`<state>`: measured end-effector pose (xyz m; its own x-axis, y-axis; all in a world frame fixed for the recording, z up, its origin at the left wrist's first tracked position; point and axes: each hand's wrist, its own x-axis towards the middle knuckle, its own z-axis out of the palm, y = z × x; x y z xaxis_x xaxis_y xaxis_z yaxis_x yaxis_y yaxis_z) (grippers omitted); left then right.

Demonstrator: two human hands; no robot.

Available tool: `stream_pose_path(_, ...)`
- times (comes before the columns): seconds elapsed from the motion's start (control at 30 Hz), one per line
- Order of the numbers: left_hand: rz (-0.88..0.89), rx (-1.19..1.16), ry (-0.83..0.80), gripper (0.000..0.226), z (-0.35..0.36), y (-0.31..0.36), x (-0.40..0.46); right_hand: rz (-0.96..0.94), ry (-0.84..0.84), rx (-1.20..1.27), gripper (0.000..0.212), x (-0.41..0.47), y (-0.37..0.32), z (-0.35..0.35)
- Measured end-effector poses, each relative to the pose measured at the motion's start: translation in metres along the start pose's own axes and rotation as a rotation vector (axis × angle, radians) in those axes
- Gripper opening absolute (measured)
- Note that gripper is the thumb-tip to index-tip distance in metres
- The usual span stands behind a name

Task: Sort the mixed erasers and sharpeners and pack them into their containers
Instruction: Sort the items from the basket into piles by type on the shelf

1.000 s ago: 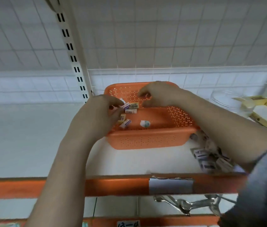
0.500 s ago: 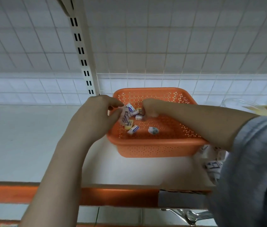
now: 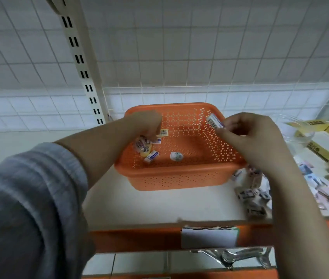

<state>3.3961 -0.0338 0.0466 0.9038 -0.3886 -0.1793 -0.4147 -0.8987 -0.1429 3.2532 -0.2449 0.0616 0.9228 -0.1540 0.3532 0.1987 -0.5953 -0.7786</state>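
**Small wrapped eraser pinched over the basket's right rim**

The eraser, a little block in a barcoded sleeve, sits above the right rim of the orange basket, pinched at one end between the curled fingertips of the right hand. It looks light and firm, probably with a slightly slick paper or film wrap, so a hold across its two broad faces should be steadier than one on an end, where it could pivot or slip out.

Inside the basket, toward its left wall, a loose cluster of erasers lies on the perforated floor, with a rounder wrapped piece apart near the middle. The left hand reaches down into that cluster with fingers curled; whether it has one pinched I cannot tell.

Just right of the basket, on the shelf, lies a blurred pile of small wrapped items; farther right stand yellow cartons.
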Motion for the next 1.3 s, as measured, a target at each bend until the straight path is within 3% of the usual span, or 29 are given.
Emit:
stream_pose_path(0.13, 0.018, 0.006, -0.024, 0.036, 0.009, -0.001, 0.007, 0.033, 0.109, 0.215, 0.009, -0.018, 0.011, 0.0)
stream_pose_path(0.33, 0.001, -0.027, 0.0, 0.029, 0.012, 0.0, 0.009, 0.004, 0.144, 0.224, 0.013, -0.022, 0.012, 0.004)
stream_pose_path(0.47, -0.006, -0.196, 0.162, 0.024, -0.012, 0.011, -0.008, 0.001, 0.192, 0.228, 0.015, -0.027, 0.01, 0.001)
stream_pose_path(0.63, 0.043, -0.641, 0.472, 0.018, -0.026, 0.039, -0.064, 0.036, 0.332, 0.216, 0.017, -0.038, 0.009, -0.006)
stream_pose_path(0.8, 0.15, -0.748, 0.614, 0.015, -0.02, 0.071, -0.092, 0.106, 0.449, 0.127, 0.009, -0.061, 0.015, -0.023)
stream_pose_path(0.93, 0.232, -0.846, 0.647, 0.011, -0.025, 0.107, -0.09, 0.161, 0.564, -0.015, 0.005, -0.083, 0.034, -0.045)
stream_pose_path(1.13, 0.362, -0.876, 0.543, 0.004, -0.036, 0.189, -0.076, 0.249, 0.698, -0.111, 0.007, -0.112, 0.071, -0.107)
stream_pose_path(1.3, 0.421, -0.866, 0.508, 0.014, -0.046, 0.277, -0.065, 0.298, 0.784, -0.137, 0.007, -0.133, 0.117, -0.18)
